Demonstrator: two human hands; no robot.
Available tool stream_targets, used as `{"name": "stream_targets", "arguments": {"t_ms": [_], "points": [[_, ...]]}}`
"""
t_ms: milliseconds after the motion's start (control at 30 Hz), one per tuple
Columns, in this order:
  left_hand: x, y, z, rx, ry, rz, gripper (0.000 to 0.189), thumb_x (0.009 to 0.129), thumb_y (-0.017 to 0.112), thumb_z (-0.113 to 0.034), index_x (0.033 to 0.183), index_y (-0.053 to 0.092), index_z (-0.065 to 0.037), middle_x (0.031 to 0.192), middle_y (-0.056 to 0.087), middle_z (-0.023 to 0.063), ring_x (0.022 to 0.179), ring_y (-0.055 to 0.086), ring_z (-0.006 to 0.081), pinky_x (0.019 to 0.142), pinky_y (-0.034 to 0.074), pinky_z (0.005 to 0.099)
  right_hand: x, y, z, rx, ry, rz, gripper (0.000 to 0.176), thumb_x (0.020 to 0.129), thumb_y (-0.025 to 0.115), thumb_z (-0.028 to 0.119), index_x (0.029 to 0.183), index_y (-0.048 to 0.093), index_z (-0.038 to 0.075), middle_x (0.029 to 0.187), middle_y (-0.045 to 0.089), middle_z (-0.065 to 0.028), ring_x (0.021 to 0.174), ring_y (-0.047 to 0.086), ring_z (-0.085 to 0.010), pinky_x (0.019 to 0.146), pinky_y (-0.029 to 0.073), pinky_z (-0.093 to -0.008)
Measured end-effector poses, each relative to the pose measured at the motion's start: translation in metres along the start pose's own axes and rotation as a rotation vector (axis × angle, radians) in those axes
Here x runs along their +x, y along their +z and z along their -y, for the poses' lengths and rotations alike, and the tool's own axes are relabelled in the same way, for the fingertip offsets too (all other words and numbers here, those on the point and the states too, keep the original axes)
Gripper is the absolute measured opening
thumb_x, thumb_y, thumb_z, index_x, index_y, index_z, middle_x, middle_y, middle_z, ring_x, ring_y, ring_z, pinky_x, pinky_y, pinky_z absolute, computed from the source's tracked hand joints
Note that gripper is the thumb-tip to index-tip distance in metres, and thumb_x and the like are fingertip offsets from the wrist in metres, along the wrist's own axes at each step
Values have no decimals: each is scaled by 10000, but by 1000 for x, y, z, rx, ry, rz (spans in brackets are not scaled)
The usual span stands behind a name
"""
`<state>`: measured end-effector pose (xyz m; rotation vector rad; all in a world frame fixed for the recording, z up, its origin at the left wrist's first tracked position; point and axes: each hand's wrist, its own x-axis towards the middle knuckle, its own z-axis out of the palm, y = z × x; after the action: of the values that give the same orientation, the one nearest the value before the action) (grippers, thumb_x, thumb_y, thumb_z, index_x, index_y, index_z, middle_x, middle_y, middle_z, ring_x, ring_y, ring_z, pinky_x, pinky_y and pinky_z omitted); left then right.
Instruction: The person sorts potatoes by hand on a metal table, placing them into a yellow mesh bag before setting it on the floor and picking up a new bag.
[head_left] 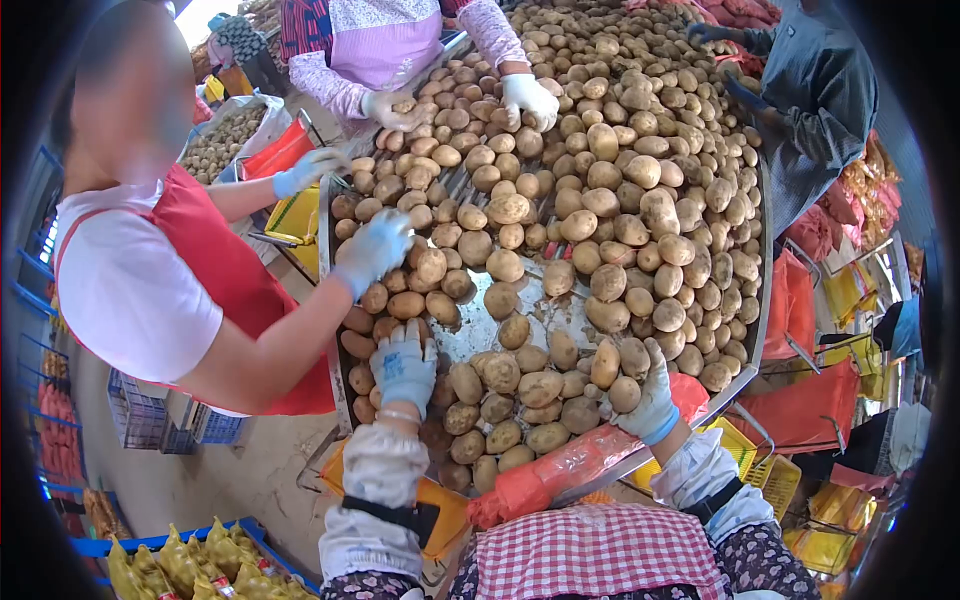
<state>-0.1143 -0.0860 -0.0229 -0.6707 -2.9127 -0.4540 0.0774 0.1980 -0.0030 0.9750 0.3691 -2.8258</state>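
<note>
Potatoes (pixel 600 200) lie heaped over a metal sorting table (pixel 465 343), whose bare surface shows near the front middle. My left hand (pixel 403 372), in a pale blue and white glove, rests on potatoes by the table's left edge, fingers stretched out and slightly apart. On the right, my right hand (pixel 655 405), gloved alike, curls its fingers against a potato (pixel 625 394) at the side of the front pile. Part of its grip is hidden. Between my hands lies a group of potatoes (pixel 520 390). Red plastic wrapping (pixel 560 468) covers the table's front edge.
A person in a red apron (pixel 255 300) reaches in from the left with gloved hands. Another person in a purple apron (pixel 385 45) handles potatoes at the back. A third person (pixel 825 90) stands far right. Bagged potatoes (pixel 200 565) sit lower left; yellow baskets (pixel 765 470) stand right.
</note>
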Motion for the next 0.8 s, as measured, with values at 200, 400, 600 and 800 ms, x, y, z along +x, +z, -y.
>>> {"name": "stream_targets", "arguments": {"t_ms": [200,400,600,800], "points": [[31,26,1,297,-127,244,320,843,550,-249,1138,558,-125,1071,557,132,941,607,325,753,486,449,3,-14,-1,58,56,104,731,769,452,737,1254,524,195,1195,580,-123,890,610,-357,602,530,-418],[18,-2,-14,-236,116,-61,512,771,626,-154,1271,520,-192,1113,536,147,984,556,334,845,467,434,-13,-26,-4,-336,-249,300,597,862,549,435,1361,366,162,1350,453,-63,1236,438,-224,1022,389,-452],[53,25,-32,-11,196,82,470,761,603,-133,1228,581,-181,1275,489,184,999,558,347,839,488,414,5,-48,1,-201,-270,157,599,875,552,427,1371,350,157,1347,451,-80,1136,530,-275,985,428,-476],[49,-29,-112,-193,463,258,311,811,563,-207,1115,626,-197,1004,604,115,950,603,309,794,497,424,-39,3,2,-9,-149,148,663,892,366,640,1269,498,110,1160,587,-153,887,593,-286,682,486,-350]]}}
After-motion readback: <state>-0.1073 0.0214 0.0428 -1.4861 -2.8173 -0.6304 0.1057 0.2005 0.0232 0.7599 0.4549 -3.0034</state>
